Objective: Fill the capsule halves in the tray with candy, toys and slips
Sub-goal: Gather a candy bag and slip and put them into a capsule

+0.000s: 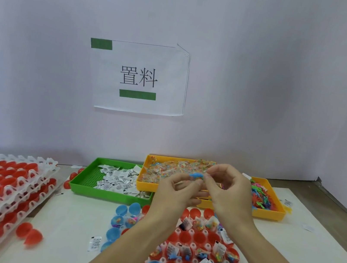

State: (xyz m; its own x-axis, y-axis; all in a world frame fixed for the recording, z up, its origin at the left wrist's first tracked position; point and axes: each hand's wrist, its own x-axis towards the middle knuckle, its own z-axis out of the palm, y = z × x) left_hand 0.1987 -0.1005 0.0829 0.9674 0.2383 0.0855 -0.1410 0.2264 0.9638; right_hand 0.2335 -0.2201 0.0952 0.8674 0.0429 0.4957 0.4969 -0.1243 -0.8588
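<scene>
Head-worn, forward-down, close over table (77,218)

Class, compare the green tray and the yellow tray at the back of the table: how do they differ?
1. The green tray holds white printed paper slips; the yellow tray holds clear candy packets and, at its right end, coloured toys.
2. The green tray sits left; the yellow tray sits right, partly behind both hands.
3. The yellow tray looks longer than the green one.
Both are shallow rectangular plastic trays near the wall.
</scene>
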